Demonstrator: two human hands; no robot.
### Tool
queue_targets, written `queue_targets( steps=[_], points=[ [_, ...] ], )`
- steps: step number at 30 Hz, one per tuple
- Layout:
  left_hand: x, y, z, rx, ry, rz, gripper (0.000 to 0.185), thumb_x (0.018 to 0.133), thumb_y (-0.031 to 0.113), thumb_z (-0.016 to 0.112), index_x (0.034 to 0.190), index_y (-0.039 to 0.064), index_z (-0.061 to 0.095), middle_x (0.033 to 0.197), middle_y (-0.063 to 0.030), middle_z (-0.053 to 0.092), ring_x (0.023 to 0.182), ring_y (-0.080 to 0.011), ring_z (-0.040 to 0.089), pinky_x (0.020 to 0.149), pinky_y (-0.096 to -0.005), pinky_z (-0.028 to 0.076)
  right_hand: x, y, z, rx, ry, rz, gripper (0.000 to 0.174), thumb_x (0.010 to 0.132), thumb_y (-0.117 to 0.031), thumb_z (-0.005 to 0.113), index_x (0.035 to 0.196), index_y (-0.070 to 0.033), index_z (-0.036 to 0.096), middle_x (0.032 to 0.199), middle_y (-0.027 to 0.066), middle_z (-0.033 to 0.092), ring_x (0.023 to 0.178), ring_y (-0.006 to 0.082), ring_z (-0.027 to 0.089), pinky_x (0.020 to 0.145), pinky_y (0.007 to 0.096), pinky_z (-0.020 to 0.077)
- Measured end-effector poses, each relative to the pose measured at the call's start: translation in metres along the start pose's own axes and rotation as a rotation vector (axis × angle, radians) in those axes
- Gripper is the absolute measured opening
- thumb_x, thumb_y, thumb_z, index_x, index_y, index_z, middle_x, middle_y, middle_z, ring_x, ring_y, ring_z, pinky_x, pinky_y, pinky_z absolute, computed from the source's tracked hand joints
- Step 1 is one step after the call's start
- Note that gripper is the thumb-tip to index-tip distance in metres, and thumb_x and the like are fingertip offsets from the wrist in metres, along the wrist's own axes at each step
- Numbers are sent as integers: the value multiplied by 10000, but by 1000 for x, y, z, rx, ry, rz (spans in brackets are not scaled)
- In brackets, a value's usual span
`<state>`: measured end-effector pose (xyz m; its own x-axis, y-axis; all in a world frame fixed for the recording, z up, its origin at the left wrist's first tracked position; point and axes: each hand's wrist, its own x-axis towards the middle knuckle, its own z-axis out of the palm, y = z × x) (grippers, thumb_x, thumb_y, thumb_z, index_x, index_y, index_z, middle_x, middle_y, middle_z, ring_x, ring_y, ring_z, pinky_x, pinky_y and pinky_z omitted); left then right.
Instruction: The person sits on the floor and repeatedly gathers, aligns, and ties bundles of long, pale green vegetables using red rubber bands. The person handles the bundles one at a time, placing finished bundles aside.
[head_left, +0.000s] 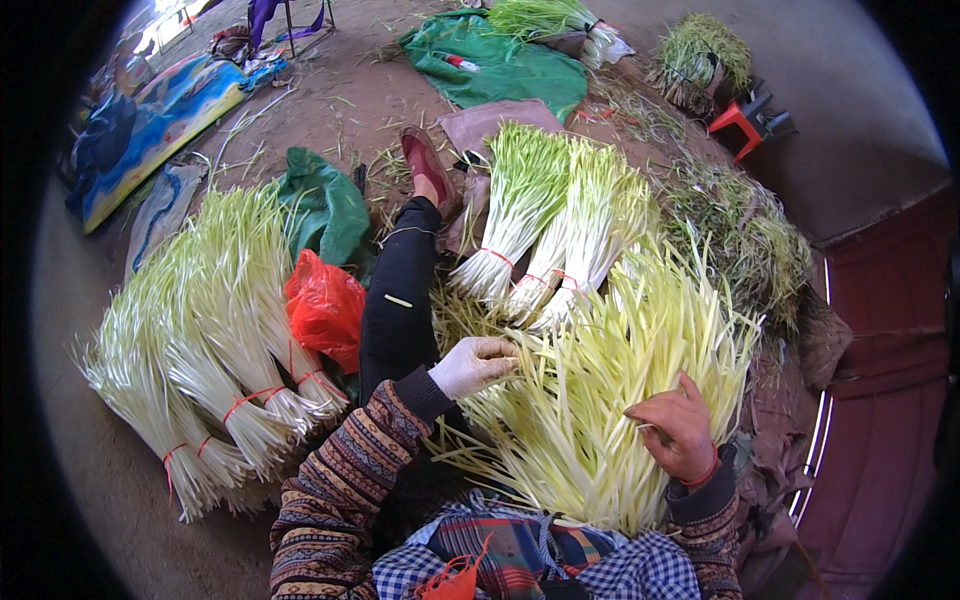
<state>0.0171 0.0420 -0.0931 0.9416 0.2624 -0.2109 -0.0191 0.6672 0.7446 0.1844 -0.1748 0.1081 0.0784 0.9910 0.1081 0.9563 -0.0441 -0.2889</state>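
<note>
A large loose heap of pale yellow, leafy stalks (592, 420), which look like blanched garlic chives, spreads over my lap. At the heap's left edge is my left hand (476, 367) in a whitish glove, thumb and fingers drawn close together against the leaf tips. Whether a leaf is pinched between them is too small to tell. My bare right hand (675, 431) hovers over the right side of the heap, fingers apart, with nothing seen in it. Just beyond stand bundles of white-stemmed green chives (525, 202), bound with red ties.
More tied bundles (217, 337) lie at my left, beside a red plastic bag (324, 304) and green sacking (322, 206). My outstretched leg (401, 300) separates them from the heap. Trimmed waste (739, 232) is piled right. Farther off are a green sheet (495, 67) and a red stool (739, 127).
</note>
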Motion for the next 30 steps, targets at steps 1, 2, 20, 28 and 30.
queue_targets(
  steps=[1, 2, 20, 28, 30],
  points=[
    [-1, 0, 1, 25, 11, 2, 218, 882, 129, 663, 1045, -13, 636, 864, -1, 641, 756, -57, 574, 690, -209, 489, 0, 0, 0, -4, -3, -1, 269, 710, -22, 684, 945, -151, 657, 876, -6, 673, 839, 193, 643, 1034, 515, 327],
    [-1, 1, 1, 101, 12, -3, 217, 880, 141, 668, 1035, -9, 643, 848, 3, 638, 746, -55, 567, 681, -207, 481, 0, 0, 0, 0, -1, -1, 266, 713, -26, 686, 946, -150, 657, 876, -6, 673, 840, 193, 643, 1035, 515, 327],
    [-8, 29, -20, 1605, 706, 565, 83, 732, 124, 655, 720, 123, 573, 589, -79, 571, 542, -279, 591, 567, -399, 469, -6, 2, 1, 2, -21, 24, 286, 701, -40, 707, 957, -157, 656, 883, 0, 670, 857, 196, 642, 1033, 534, 326],
    [-34, 40, -50, 1571, 515, 476, 290, 755, 114, 660, 1043, 133, 687, 899, -104, 645, 749, -307, 618, 671, -377, 509, -7, 1, 1, 13, -2, 19, 263, 719, -46, 695, 955, -156, 653, 883, 3, 670, 863, 200, 641, 1032, 541, 319],
    [-35, 34, -41, 1496, 278, 429, 349, 787, 182, 661, 1134, 148, 645, 890, -126, 653, 769, -313, 630, 676, -385, 514, -7, 1, 0, 11, 5, 10, 265, 727, -50, 693, 965, -157, 650, 887, 2, 668, 867, 197, 641, 1032, 542, 321]
  ],
)
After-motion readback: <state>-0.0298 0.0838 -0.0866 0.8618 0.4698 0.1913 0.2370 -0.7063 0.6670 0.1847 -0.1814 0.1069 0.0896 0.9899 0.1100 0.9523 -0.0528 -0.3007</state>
